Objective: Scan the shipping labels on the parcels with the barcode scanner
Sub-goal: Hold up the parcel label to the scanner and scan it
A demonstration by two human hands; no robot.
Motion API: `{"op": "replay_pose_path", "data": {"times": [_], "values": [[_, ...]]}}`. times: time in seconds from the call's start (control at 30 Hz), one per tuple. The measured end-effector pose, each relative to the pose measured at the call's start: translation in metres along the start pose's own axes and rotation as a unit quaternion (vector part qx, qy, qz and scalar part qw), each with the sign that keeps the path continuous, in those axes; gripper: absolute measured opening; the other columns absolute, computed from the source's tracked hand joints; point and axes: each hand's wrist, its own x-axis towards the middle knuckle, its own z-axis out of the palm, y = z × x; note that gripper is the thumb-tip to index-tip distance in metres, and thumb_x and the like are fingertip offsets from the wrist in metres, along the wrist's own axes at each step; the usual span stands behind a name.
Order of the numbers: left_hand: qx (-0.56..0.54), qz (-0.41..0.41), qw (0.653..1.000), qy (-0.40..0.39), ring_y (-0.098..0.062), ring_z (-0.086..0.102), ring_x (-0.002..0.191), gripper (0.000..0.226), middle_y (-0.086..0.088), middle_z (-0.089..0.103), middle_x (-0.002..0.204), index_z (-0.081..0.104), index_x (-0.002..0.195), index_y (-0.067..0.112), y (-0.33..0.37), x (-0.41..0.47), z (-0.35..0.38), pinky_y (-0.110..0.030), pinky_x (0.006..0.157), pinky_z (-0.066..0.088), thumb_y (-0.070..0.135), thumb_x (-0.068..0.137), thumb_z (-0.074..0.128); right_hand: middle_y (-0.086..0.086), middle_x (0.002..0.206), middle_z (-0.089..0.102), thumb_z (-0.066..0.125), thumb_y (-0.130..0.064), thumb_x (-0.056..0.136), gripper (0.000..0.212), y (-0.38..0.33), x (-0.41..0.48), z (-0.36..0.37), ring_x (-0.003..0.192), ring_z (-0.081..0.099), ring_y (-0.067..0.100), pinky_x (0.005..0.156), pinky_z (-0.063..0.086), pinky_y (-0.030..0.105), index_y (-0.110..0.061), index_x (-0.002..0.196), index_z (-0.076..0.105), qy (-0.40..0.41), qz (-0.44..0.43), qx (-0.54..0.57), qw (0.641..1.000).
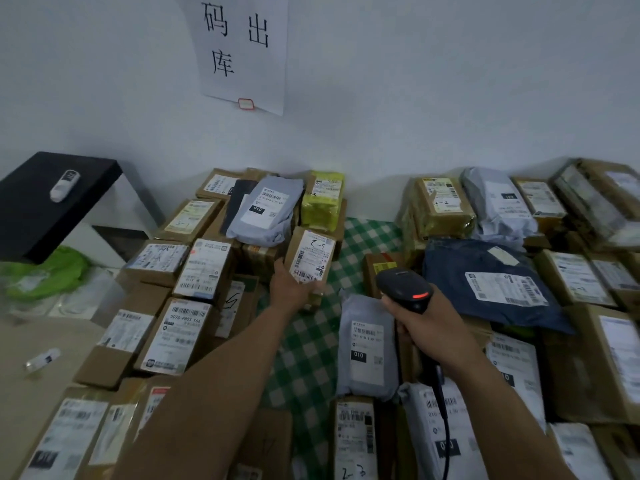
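Observation:
My left hand holds a small brown cardboard parcel from below, tilted up so its white shipping label marked "2-5" faces me. My right hand grips a black barcode scanner by its handle, with a red light lit on its head and a black cable running down past my wrist. The scanner's head is to the right of the held parcel, a short gap apart. Several more labelled parcels lie all around on the green checked cloth.
Cardboard boxes crowd the left side. Grey mailer bags and a dark blue bag lie at the right. A yellow-green parcel sits by the wall. A black stand is at far left, a paper sign hangs above.

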Motion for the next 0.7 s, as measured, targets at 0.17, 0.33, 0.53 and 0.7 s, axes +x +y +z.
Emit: {"op": "replay_pose_path", "data": {"times": [0.17, 0.33, 0.53, 0.7], "values": [[-0.075, -0.028, 0.996, 0.027, -0.03, 0.054, 0.132, 0.092, -0.01, 0.056, 0.144, 0.038, 0.151, 0.014, -0.015, -0.02, -0.017, -0.037, 0.1, 0.047, 0.008, 0.075, 0.089, 0.005, 0.091, 0.071, 0.076, -0.028, 0.094, 0.025, -0.002, -0.013, 0.008, 0.064, 0.065, 0.004, 0.053, 0.048, 0.016, -0.022, 0.115, 0.066, -0.01, -0.012, -0.015, 1.0], [-0.135, -0.025, 0.99, 0.041, -0.021, 0.061, 0.112, 0.065, -0.01, 0.063, 0.136, 0.056, 0.134, 0.013, -0.014, -0.035, -0.029, -0.022, 0.077, 0.05, 0.003, 0.077, 0.086, 0.003, 0.086, 0.07, 0.075, -0.023, 0.095, 0.023, -0.012, -0.021, 0.015, 0.059, 0.062, 0.002, 0.053, 0.049, 0.015, -0.024, 0.116, 0.065, -0.03, -0.018, -0.007, 0.999], [-0.196, 0.005, 0.98, 0.021, -0.014, 0.064, 0.1, 0.052, -0.005, 0.068, 0.129, 0.059, 0.122, 0.017, 0.0, -0.081, -0.029, -0.014, 0.058, 0.053, 0.007, 0.08, 0.087, -0.002, 0.069, 0.063, 0.074, -0.023, 0.096, 0.022, -0.006, -0.029, 0.017, 0.053, 0.058, 0.005, 0.055, 0.048, 0.023, -0.015, 0.116, 0.067, -0.031, -0.03, 0.015, 0.999], [-0.308, 0.04, 0.95, -0.039, -0.007, 0.07, 0.099, 0.054, 0.005, 0.071, 0.116, 0.057, 0.13, 0.025, 0.017, -0.143, -0.02, -0.018, 0.077, 0.058, 0.013, 0.084, 0.083, -0.012, 0.101, 0.068, 0.078, -0.026, 0.092, 0.034, -0.011, -0.037, 0.023, 0.081, 0.062, -0.005, 0.062, 0.048, 0.008, -0.024, 0.121, 0.06, 0.069, -0.066, 0.081, 0.992]]}}
